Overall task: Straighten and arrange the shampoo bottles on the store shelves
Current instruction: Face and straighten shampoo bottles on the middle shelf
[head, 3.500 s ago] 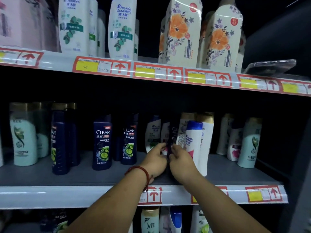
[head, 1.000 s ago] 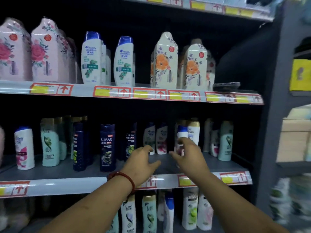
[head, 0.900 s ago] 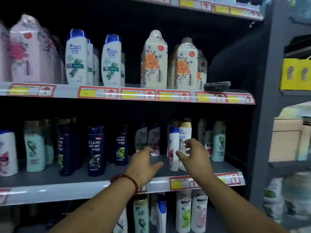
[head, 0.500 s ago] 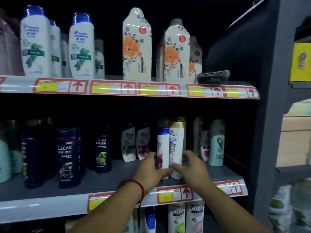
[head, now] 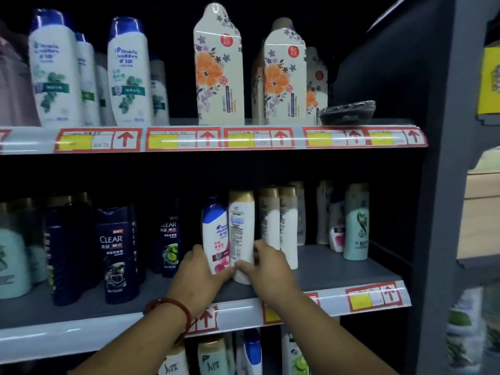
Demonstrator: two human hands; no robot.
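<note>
On the middle shelf (head: 338, 269) a white blue-capped shampoo bottle (head: 216, 236) and a white gold-capped bottle (head: 241, 231) stand upright side by side. My left hand (head: 198, 277) grips the lower left side of the blue-capped bottle, thumb across its front. My right hand (head: 266, 269) grips the base of the gold-capped bottle, whose back label faces me. Dark blue Clear bottles (head: 115, 253) stand to the left, more gold-capped white bottles (head: 281, 226) just right.
A pale green bottle (head: 356, 223) stands near the dark right shelf wall (head: 433, 185). The upper shelf holds white blue-capped bottles (head: 130, 74), floral cartons (head: 217, 69) and a dark phone (head: 347, 112). More bottles (head: 253, 353) stand on the shelf below.
My view has swung right and come closer. Both hands moved in from hovering over the shelf edge and took hold of the two white bottles.
</note>
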